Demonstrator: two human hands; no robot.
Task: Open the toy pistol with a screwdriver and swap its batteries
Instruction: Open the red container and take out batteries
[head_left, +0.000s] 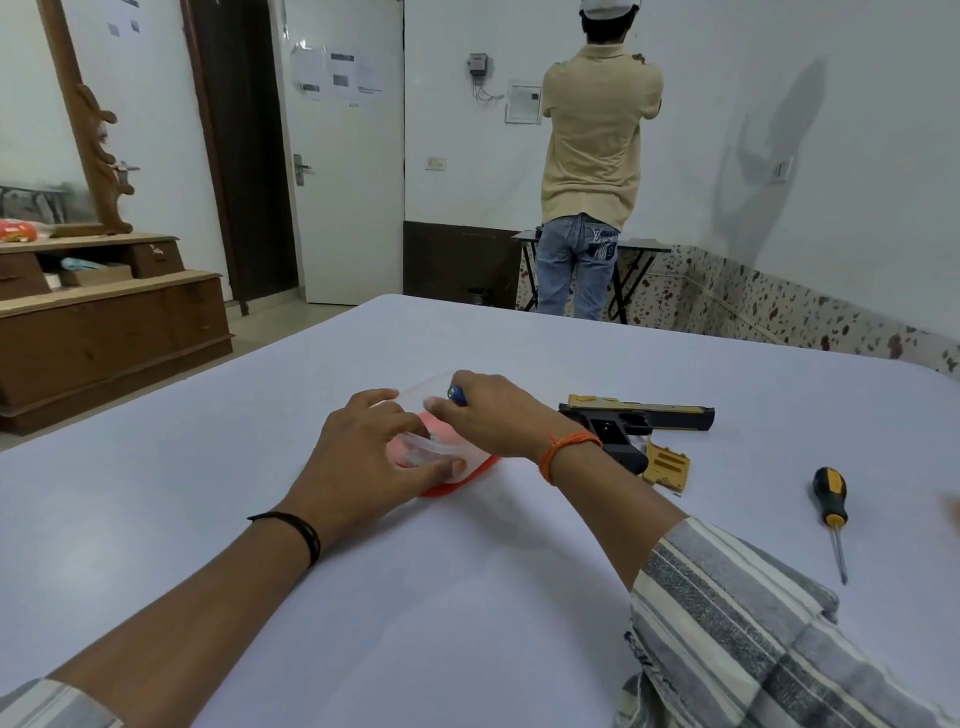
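The left hand (363, 457) is gripping a clear plastic container (441, 457) on the desk (467, 597). The right hand (493, 415) is pinching a blue battery (457, 395) above it. The toy pistol (631, 421) is lying just right, its cover (667, 467) and the screwdriver (831, 512) nearby.

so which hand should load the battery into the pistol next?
Right. The right hand already pinches the battery and lies nearer the toy pistol; the left hand holds the clear container.

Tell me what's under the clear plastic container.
The clear plastic container sits on an orange lid. The left hand covers part of it; its contents look blurred.
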